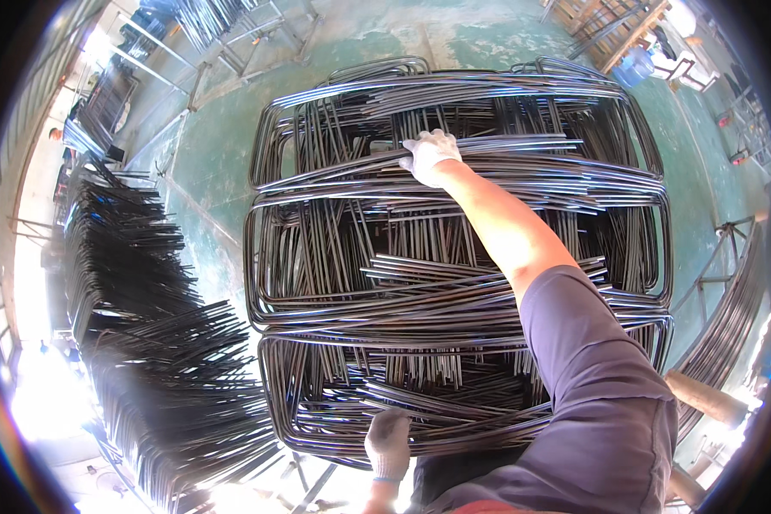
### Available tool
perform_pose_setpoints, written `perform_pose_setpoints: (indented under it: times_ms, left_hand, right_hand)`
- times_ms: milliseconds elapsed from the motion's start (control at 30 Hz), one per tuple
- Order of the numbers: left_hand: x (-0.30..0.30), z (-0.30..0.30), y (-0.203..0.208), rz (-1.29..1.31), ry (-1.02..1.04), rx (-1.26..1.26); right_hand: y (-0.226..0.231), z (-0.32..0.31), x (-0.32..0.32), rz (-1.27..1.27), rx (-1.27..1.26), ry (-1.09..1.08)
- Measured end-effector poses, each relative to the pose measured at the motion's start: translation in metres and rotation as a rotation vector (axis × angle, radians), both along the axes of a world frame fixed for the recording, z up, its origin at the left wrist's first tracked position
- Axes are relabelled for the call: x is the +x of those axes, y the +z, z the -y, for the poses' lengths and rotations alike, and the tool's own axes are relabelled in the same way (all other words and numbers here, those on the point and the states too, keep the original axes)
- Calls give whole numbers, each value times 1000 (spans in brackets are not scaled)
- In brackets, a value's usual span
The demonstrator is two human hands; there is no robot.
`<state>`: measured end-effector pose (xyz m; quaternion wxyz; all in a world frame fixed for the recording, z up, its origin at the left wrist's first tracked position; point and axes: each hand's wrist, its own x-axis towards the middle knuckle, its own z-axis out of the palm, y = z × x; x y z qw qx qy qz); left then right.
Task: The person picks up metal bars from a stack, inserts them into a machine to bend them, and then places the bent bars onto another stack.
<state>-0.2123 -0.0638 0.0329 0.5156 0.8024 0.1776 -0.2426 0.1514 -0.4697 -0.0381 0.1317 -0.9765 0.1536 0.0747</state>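
Bent metal tubes [317, 304], dark and shiny with rounded corners, lie stacked in three rows in front of me. My right hand [433, 157], in a white glove, reaches across to the far part of the stack. Its fingers curl over a bent metal tube [343, 170] on the ridge between the far and middle rows; the contact under the palm is hidden. Close to my body, my left hand [389, 443], also gloved and greyish on top, is closed beside the tube ends of the near row. What it holds, if anything, cannot be made out.
A tall heap of dark bent rods [137, 343] stands at the left. More long tubes [728, 308] curve along the right, near a brown cardboard-like roll [705, 398]. Beyond the stack are green floor [360, 43], a wooden pallet [604, 26] and a blue water jug [634, 66].
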Motion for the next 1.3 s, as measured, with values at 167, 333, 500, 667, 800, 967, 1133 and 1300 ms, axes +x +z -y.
perform_pose_setpoints:
  times_ms: [167,333,500,667,800,967,1133,1300]
  left_hand:
    - [-6,-2,12,50,-84,-51]
    - [-18,4,17,149,-183,-156]
    - [-46,32,29,137,-403,-238]
    - [-101,84,46,119,-698,-304]
    - [-167,133,78,136,-818,-405]
    - [-255,183,58,129,-986,-336]
    - [-387,254,48,89,-1090,-232]
    - [-544,349,73,-104,-1229,-215]
  right_hand:
    - [27,-10,-75,286,-4,-67]
    - [62,-17,-305,719,261,-37]
    - [131,-72,-599,775,63,-556]
    - [87,-122,-858,622,-133,-1510]
    - [23,-98,-989,193,-7,-1911]
    - [-16,-7,-1094,-60,166,-2090]
    - [-70,109,-1179,-212,151,-2237]
    - [-117,155,-1169,-168,72,-2192]
